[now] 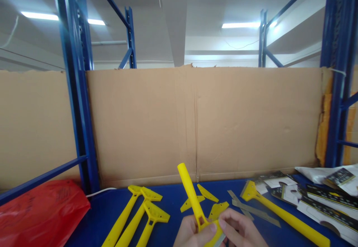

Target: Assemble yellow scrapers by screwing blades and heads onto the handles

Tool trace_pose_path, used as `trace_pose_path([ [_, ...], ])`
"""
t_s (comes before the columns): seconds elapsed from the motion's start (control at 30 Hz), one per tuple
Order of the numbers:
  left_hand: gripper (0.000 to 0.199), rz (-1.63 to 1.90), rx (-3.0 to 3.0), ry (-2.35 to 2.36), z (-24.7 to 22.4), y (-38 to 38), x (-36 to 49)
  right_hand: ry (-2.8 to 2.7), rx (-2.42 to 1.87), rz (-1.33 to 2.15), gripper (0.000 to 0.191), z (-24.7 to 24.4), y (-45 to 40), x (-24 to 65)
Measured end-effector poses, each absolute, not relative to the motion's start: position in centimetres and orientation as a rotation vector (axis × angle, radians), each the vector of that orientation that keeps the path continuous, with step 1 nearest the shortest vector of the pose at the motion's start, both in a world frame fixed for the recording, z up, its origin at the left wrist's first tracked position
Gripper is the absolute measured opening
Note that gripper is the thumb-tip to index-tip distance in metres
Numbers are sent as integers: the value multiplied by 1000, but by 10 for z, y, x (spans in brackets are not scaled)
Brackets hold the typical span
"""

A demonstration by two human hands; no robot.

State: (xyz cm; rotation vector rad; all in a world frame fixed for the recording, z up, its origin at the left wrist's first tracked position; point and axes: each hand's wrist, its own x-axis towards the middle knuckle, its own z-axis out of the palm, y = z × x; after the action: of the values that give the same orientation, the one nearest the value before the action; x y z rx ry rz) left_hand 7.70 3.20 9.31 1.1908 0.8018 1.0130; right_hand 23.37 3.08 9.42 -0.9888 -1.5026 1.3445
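My left hand (192, 234) is closed around the head of a yellow scraper (190, 191), whose handle points up and away from me. A metal blade edge (220, 240) shows at the near side of its head. My right hand (241, 229) pinches the right side of that head; its lower fingers are partly hidden. Just beyond the hands lie loose yellow cover plates, among them one plate (207, 193) at the back and another (218, 209) beside my right fingertips. Several flat metal blades (258, 211) lie crossed to the right.
Three yellow scraper bodies (151, 217) lie at left, near a red plastic bag (41, 213). A scraper with a blade (288, 217) lies at right, beside black-and-white cards (327, 211). Cardboard (145, 127) walls off the back between blue rack posts (81, 90).
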Motion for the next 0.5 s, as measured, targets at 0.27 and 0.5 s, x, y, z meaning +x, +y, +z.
trace_pose_path([
  [0.27,57,984,1314,721,97,32,74,-1520,-1027,1279,50,94,31,232],
  [0.5,57,989,1161,925,103,29,74,-1560,-1219,839,35,91,33,239],
])
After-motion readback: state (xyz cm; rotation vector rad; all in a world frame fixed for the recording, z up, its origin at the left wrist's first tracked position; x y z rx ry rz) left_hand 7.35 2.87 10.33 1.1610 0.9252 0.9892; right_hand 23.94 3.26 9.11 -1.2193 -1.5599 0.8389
